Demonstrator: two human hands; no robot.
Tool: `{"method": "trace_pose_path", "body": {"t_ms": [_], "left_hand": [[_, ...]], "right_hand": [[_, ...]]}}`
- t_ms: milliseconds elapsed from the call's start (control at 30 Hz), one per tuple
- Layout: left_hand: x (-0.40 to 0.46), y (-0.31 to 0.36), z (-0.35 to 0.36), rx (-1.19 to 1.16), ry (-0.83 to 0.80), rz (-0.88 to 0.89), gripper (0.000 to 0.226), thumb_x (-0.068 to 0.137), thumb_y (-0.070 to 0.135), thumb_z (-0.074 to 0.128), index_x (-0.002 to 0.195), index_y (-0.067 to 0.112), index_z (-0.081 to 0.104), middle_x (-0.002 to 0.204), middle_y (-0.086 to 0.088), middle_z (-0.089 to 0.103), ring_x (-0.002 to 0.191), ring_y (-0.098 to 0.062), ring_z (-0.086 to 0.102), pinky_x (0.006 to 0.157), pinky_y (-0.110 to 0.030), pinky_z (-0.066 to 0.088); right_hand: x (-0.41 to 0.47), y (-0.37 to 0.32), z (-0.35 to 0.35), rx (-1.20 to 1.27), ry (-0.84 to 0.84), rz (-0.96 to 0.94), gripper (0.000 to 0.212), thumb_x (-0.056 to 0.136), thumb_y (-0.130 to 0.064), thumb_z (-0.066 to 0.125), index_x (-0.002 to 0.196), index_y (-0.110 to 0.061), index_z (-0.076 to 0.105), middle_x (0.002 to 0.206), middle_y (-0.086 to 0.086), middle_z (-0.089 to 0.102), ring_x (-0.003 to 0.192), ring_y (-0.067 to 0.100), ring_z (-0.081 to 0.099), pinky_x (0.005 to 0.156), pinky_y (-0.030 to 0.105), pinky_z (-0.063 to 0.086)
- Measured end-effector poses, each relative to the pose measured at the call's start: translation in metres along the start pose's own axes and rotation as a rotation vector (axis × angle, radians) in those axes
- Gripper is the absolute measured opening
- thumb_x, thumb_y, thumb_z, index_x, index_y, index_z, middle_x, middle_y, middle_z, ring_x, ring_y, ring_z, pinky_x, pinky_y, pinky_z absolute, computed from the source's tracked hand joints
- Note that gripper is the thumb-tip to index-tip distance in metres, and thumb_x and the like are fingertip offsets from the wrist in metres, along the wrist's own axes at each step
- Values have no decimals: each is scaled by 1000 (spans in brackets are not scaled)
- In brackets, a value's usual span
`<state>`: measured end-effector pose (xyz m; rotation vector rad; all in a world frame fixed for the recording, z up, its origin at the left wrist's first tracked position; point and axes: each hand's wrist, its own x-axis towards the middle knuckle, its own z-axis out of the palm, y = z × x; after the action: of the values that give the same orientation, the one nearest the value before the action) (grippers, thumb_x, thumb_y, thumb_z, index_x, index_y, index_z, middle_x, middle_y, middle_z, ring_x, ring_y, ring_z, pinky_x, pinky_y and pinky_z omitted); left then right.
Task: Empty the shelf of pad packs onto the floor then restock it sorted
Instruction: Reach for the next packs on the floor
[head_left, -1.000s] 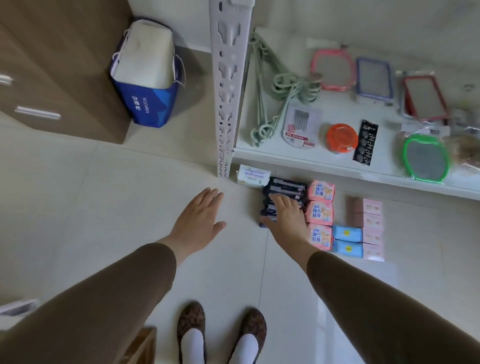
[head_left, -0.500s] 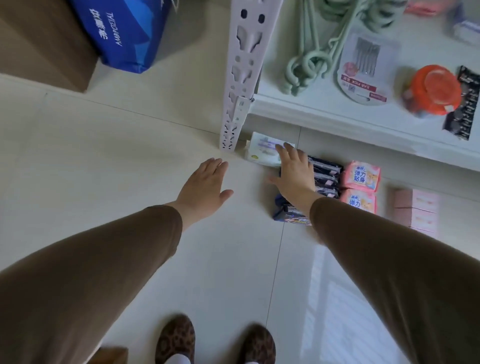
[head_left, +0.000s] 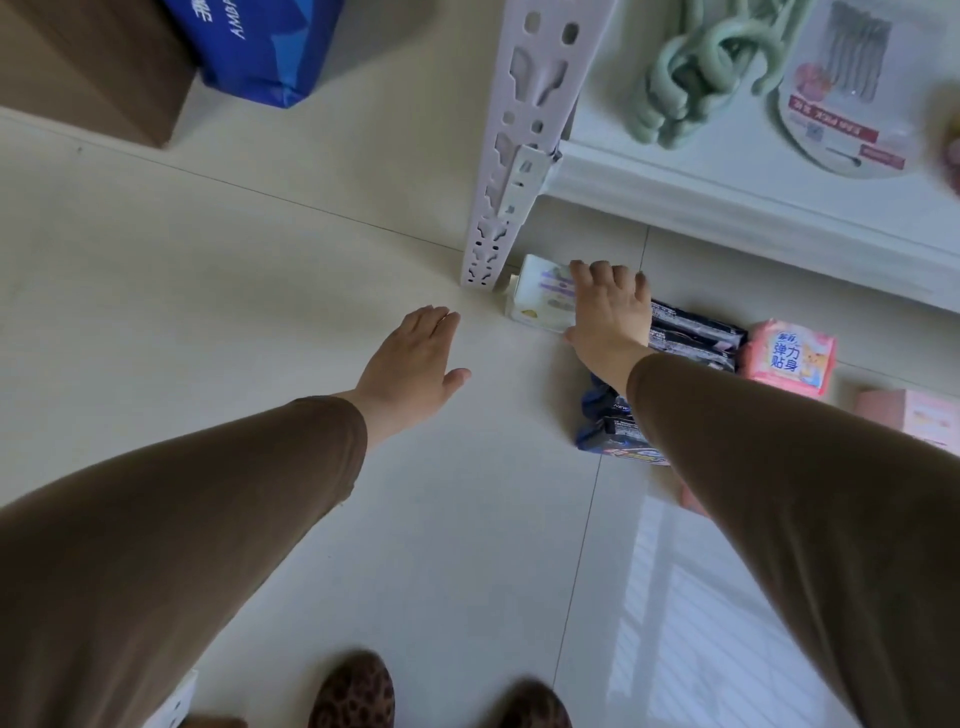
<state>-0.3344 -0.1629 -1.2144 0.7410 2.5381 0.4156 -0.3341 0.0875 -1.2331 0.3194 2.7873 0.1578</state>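
A brown cabinet (head_left: 88, 67) and a blue bag (head_left: 260, 47) stand at far left, well clear of the work. The left hand (head_left: 410, 364) hovers flat over the bare floor (head_left: 208, 291), fingers straight and together, holding nothing. Next comes the shelf post (head_left: 511, 156), and tight against its foot lies the white pad pack (head_left: 540, 296). The right hand (head_left: 610, 317) lies on this pack, its fingers (head_left: 587, 275) spread over the top and bending at the far edge; whether they have closed on it cannot be told. The step in hand looks like picking up the white pack for restocking. The next move calls for a firm grip and a pull away from the post, which crowds the pack on its left. To the right, under the sleeve, sit the dark packs (head_left: 691, 338), touching each other, then a pink pack (head_left: 789, 358) and a pale pink one (head_left: 919, 415) at the edge. The shelf (head_left: 727, 192) above carries green hangers (head_left: 696, 67) and a carded packet (head_left: 847, 93).
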Motion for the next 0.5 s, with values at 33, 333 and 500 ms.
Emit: {"method": "trace_pose_path", "body": {"t_ms": [33, 333, 500], "left_hand": [[-2, 0, 1, -6, -6, -10, 68, 98, 38, 52, 151, 4, 26, 155, -11, 29, 145, -27, 21, 116, -33, 23], [-37, -2, -11, -32, -49, -114, 74, 97, 40, 53, 153, 4, 20, 158, -11, 23, 147, -27, 17, 116, -34, 25], [-84, 20, -63, -72, -26, -157, 79, 96, 41, 55, 154, 5, 15, 158, -10, 22, 146, -26, 17, 115, -34, 26]], "right_hand": [[-2, -3, 2, -19, 14, -34, 72, 77, -24, 75, 138, -22, 37, 131, 7, 48, 125, 32, 42, 116, 50, 23], [-43, -19, -15, -41, 65, -275, 65, 75, -30, 79, 130, -25, 44, 125, 2, 57, 119, 29, 47, 113, 46, 25], [-95, -12, -84, 128, 75, -267, 69, 77, -37, 78, 135, -28, 42, 127, -2, 53, 121, 26, 44, 108, 45, 30]]}}
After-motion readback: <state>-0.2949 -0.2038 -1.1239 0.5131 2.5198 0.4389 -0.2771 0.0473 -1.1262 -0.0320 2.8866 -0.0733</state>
